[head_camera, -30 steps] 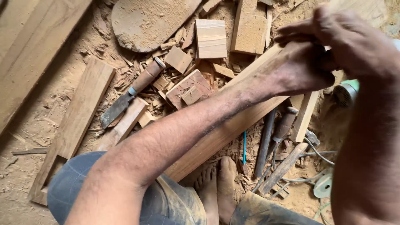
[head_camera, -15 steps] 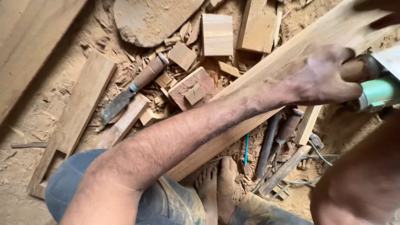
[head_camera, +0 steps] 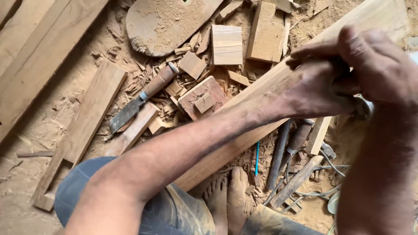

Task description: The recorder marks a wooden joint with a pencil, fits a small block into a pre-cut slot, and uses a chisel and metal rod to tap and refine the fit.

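Together, two hands, left hand [head_camera: 315,93] and right hand [head_camera: 374,69], clasp closed over one plank [head_camera: 244,139].

Soft, even daylight covers the sawdust floor [head_camera: 65,65], with no glare and only faint shadows beneath the offcuts and the chisel [head_camera: 141,96]. The middle ground is sharp. The right hand [head_camera: 379,69] and both forearms, close to the lens, look slightly soft and blurred.

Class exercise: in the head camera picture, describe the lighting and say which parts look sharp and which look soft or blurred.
Head view: soft, even daylight, no glare, faint shadows. The chisel and wood blocks on the sawdust floor look sharp; the right hand and left hand, close to the lens, look slightly soft.
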